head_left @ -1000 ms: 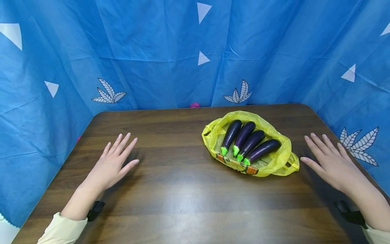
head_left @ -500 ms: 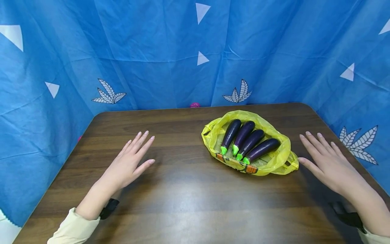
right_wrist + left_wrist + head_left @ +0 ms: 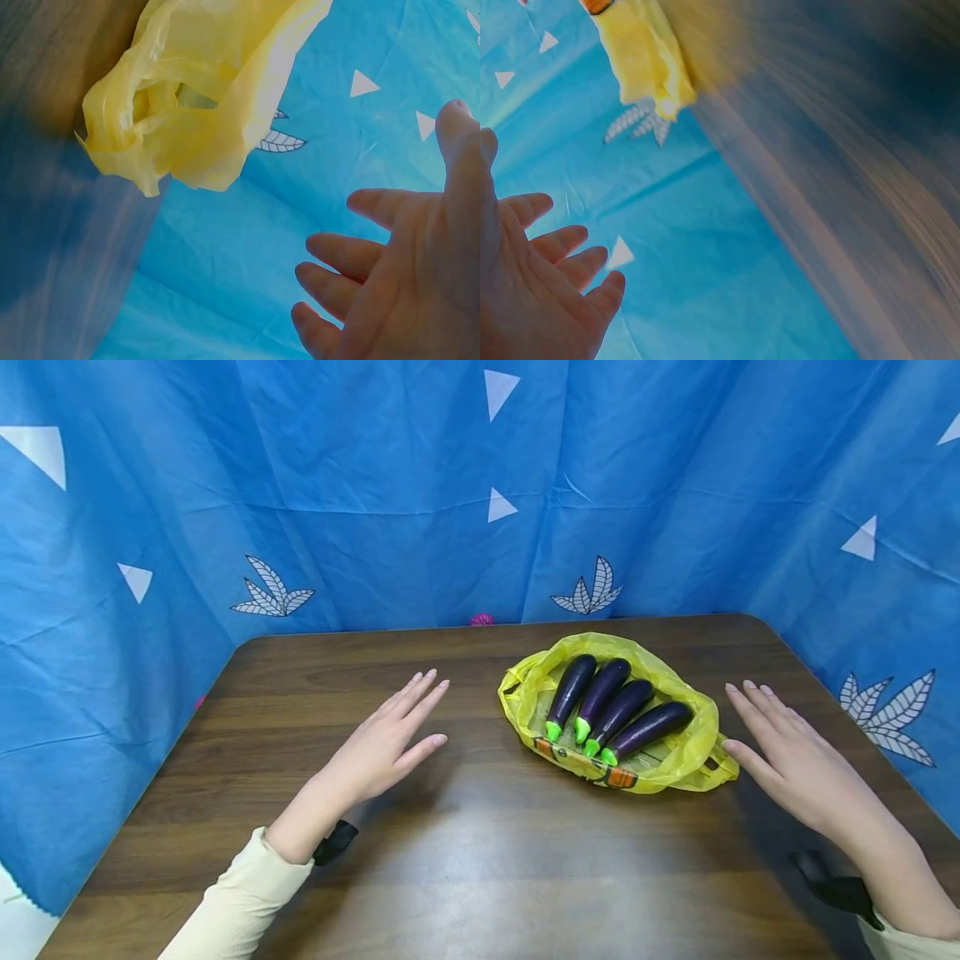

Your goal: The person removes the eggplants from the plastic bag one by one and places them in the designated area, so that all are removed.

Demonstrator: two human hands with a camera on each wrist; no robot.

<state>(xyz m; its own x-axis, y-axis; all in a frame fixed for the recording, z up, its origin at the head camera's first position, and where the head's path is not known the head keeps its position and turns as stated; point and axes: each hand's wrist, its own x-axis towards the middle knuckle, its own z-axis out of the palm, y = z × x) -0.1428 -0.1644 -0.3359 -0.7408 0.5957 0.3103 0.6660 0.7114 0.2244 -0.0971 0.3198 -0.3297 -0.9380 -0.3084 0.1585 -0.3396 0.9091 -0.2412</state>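
Several dark purple eggplants (image 3: 618,717) with bright green stem ends lie side by side in an open yellow plastic bag (image 3: 693,752), right of centre on the table. My left hand (image 3: 375,750) is raised over the table left of the bag, fingers straight, holding nothing. On the bag's other side, my right hand (image 3: 802,768) is held out with straight fingers, its thumb tip right at the bag's handle end. The right wrist view shows the knotted-looking bag handle (image 3: 157,112) beyond the spread fingers (image 3: 341,255). In the left wrist view only the bag's edge (image 3: 645,56) shows.
The brown wood-grain table (image 3: 450,860) has a rounded far edge. A blue curtain (image 3: 420,460) with white triangles and leaf prints hangs behind it and along both sides. Black straps (image 3: 335,842) sit at both wrists below cream sleeves.
My left hand has moved to the right across the table, towards the bag. The right hand has shifted slightly left, closer to the bag. The bag and eggplants stay in place.
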